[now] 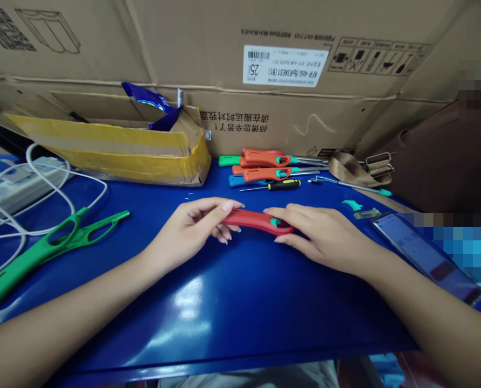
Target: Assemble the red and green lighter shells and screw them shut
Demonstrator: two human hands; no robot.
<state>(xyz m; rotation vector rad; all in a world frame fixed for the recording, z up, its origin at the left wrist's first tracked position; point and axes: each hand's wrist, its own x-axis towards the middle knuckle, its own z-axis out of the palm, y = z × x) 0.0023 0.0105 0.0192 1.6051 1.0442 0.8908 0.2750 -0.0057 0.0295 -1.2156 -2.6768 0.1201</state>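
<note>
A red lighter point(250, 219) with a teal trigger lies level between my hands, just above the blue table point(224, 302). My left hand point(203, 218) is closed round its handle end, thumb on top. Fingers of my right hand point(316, 231) pinch its trigger end and cover its tip. Behind them, several orange, green and blue lighters point(266, 159) with metal rods are piled together. In front of that pile lies a black-and-yellow screwdriver point(284, 185). Green lighter shell halves point(42, 253) rest at the left.
A taped cardboard box point(143, 161) with blue packets stands back left, beside white cables point(32, 161) and a power strip point(42, 175). A phone point(422, 253), teal trigger piece point(352, 205) and brown strap point(349, 170) lie right. A large carton point(224, 54) walls the back; another person sits at right.
</note>
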